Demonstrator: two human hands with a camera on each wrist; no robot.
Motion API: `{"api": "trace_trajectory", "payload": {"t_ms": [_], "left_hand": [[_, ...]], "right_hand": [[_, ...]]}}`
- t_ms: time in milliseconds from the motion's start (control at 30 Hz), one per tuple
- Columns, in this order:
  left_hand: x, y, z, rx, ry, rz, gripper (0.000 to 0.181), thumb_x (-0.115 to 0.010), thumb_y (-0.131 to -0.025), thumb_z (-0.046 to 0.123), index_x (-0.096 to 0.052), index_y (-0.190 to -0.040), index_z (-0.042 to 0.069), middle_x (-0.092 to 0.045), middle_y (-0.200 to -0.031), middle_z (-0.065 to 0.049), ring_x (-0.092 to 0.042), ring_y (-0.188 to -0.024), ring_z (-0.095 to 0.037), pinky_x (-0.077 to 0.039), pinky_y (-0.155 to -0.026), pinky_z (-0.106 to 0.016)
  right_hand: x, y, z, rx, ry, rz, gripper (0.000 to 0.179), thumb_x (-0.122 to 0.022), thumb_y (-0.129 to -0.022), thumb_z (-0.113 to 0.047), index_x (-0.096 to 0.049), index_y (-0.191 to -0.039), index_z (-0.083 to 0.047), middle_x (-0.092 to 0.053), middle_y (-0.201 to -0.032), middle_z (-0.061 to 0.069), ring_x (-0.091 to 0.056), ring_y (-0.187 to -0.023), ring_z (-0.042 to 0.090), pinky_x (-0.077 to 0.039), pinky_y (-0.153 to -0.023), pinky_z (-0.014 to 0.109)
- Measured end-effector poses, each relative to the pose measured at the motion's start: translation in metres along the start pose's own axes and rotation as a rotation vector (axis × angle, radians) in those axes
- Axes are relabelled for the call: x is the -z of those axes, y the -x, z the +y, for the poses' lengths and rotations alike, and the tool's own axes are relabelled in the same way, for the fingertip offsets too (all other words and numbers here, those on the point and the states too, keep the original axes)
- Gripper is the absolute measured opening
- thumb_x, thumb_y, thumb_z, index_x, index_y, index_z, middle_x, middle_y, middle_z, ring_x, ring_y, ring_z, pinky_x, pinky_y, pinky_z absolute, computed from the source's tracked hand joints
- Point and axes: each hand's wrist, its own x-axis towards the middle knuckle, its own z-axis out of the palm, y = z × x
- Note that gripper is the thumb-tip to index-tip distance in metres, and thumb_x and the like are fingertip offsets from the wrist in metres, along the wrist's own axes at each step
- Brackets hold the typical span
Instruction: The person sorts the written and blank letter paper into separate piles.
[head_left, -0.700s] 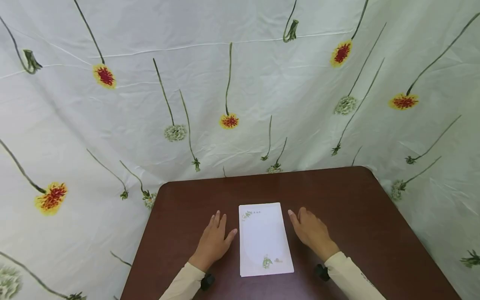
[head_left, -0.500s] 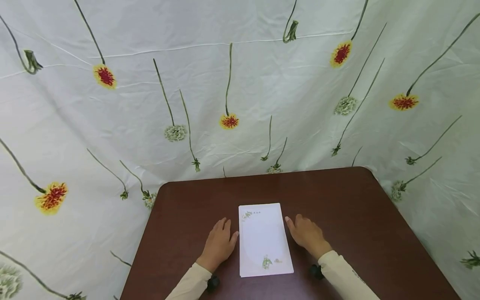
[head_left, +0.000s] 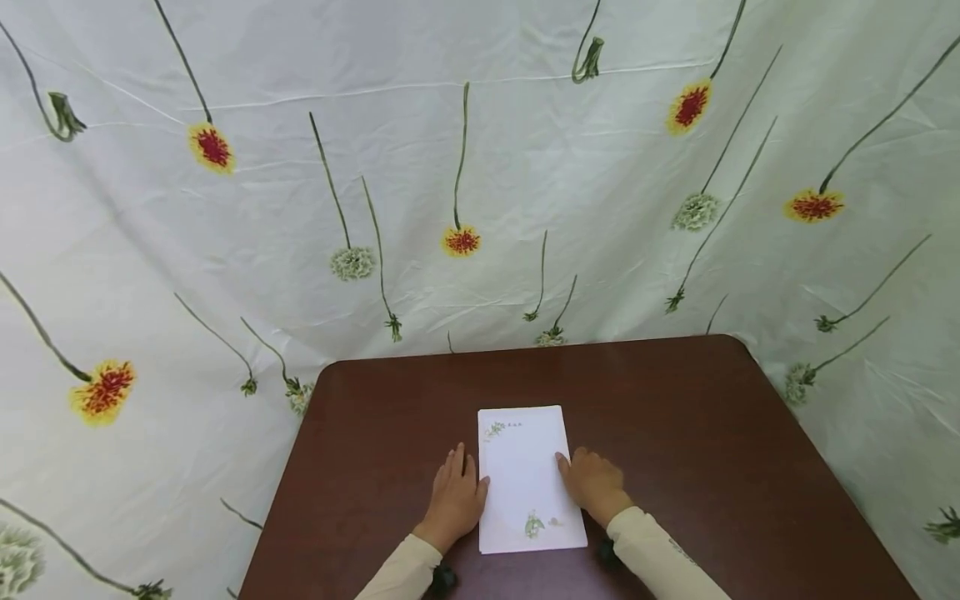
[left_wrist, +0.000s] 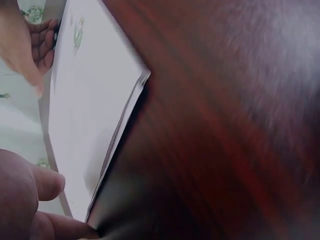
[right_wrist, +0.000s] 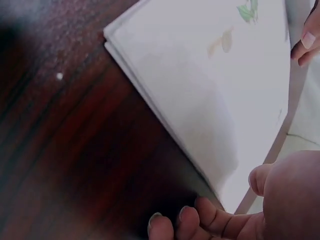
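Note:
A thin stack of white paper [head_left: 525, 475] with pale green plant prints lies flat on the dark brown table [head_left: 405, 400]. My left hand [head_left: 453, 500] is at its left edge, fingers fairly straight and thumb over the margin. On the opposite side, my right hand [head_left: 596, 483] has its thumb at the right edge and its fingers loosely bent. In the right wrist view those fingers [right_wrist: 187, 222] lie beside the paper's edge, with the thumb [right_wrist: 257, 180] above the sheet. The left wrist view has the left thumb [left_wrist: 50, 184] above the paper and a finger along its edge.
Behind the table hangs a white cloth [head_left: 420, 167] printed with flowers on long stems; it also runs along both sides. The table's far edge [head_left: 525, 350] meets this cloth. Dark wrist devices sit under both cream sleeves [head_left: 660, 550].
Both hands have moved inward and slightly nearer to me, from beside the paper to its left and right edges. The paper has stayed in place.

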Motion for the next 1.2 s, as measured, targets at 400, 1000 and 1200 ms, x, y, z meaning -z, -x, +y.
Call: {"api": "trace_trajectory", "payload": {"t_ms": [400, 1000, 1200], "left_hand": [[-0.007, 0.001, 0.006, -0.001, 0.018, -0.015, 0.058, -0.055, -0.108, 0.022, -0.045, -0.15, -0.017, -0.03, -0.167, -0.032, -0.025, -0.157, -0.049, -0.02, -0.122, -0.069], [-0.008, 0.004, 0.014, -0.066, -0.02, 0.208, 0.049, -0.065, -0.102, 0.009, -0.053, -0.146, -0.009, -0.062, -0.123, -0.022, -0.059, -0.115, -0.038, -0.044, -0.096, -0.054], [-0.006, 0.001, 0.016, -0.065, -0.02, 0.311, 0.039, -0.066, -0.099, 0.005, -0.062, -0.138, -0.003, -0.069, -0.104, -0.016, -0.065, -0.097, -0.034, -0.043, -0.082, -0.047]], "right_hand": [[-0.003, 0.002, -0.013, 0.052, 0.057, 0.074, 0.047, -0.058, -0.106, -0.041, -0.064, -0.091, 0.003, -0.069, -0.08, 0.018, -0.073, -0.076, 0.038, -0.057, -0.063, 0.051], [0.006, 0.005, -0.012, 0.157, 0.069, 0.176, 0.028, -0.071, -0.098, -0.025, -0.067, -0.088, 0.001, -0.069, -0.075, 0.019, -0.072, -0.068, 0.039, -0.055, -0.059, 0.051], [0.02, 0.008, -0.019, 0.264, -0.005, 0.226, 0.018, -0.073, -0.095, -0.014, -0.062, -0.085, -0.003, -0.069, -0.071, 0.017, -0.072, -0.065, 0.039, -0.052, -0.054, 0.051]]}}
